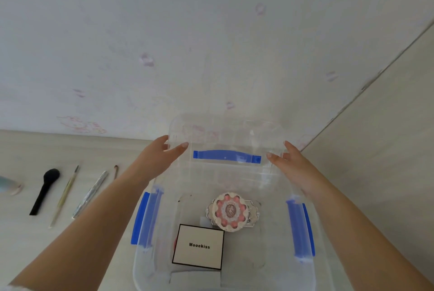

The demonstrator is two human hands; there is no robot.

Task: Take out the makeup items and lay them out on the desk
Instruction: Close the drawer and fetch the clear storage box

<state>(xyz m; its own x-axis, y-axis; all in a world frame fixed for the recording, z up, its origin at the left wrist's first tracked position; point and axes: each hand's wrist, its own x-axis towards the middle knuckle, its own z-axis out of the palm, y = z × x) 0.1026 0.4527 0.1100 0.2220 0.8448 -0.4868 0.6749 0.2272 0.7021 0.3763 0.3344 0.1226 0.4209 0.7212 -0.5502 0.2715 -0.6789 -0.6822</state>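
Desk [28, 243] bare rightward; hands [162, 156] apparently gripping lid [225, 140] edges.

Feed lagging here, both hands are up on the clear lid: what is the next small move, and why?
Probably set the lid aside on the desk. The left hand and right hand hold it above the open box, where the Mooekiss box and round pink compact still wait; neither hand is free.
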